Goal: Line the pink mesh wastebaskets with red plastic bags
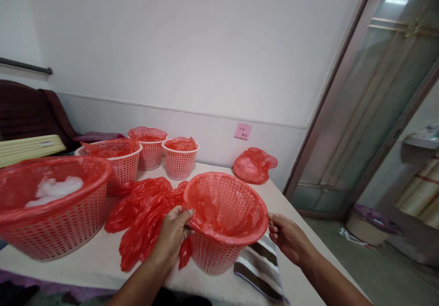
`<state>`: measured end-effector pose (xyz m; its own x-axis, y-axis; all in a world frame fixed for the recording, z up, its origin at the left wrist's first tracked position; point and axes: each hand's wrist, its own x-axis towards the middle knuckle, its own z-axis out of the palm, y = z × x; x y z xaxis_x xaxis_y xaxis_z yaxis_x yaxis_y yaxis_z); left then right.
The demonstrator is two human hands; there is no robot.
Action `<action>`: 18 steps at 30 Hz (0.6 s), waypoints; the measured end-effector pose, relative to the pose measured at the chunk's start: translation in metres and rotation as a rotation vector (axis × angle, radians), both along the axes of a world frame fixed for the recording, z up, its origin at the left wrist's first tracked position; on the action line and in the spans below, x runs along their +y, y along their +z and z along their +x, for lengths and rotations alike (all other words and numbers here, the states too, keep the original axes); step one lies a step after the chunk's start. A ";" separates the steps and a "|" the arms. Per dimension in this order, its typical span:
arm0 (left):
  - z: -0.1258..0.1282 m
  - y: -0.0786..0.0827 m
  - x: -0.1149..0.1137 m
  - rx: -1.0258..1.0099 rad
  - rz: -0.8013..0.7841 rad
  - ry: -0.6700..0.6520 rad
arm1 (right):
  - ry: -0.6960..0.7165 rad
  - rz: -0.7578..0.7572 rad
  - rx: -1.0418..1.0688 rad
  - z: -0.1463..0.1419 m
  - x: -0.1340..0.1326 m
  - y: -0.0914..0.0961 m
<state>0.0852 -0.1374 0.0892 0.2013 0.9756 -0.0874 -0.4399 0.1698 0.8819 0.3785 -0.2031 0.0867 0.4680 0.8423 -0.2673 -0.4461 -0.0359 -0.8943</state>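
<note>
A round plastic basket (219, 255) with a perforated wall stands upright near the table's front edge. It is lined with a red plastic bag (224, 238), whose edge is folded over the rim all round. My left hand (174, 230) pinches the bag at the rim's left side. On the opposite side, my right hand (286, 235) has thumb and fingers closed on the bag's edge. Loose red plastic bags (146, 210) lie crumpled just left of the basket. Partly beneath and to the right of it is a striped towel (259, 269).
A larger lined basket (65, 223) holding something white (58, 189) stands at left. Behind are smaller lined baskets (180, 163). A puffed red bag (255, 165) lies at the table's far right corner, below a pink note (243, 131). A glass door (346, 114) is at right.
</note>
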 end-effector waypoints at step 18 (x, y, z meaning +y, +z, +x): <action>0.023 0.009 0.014 0.188 0.312 0.080 | 0.205 -0.057 0.161 -0.014 -0.014 -0.014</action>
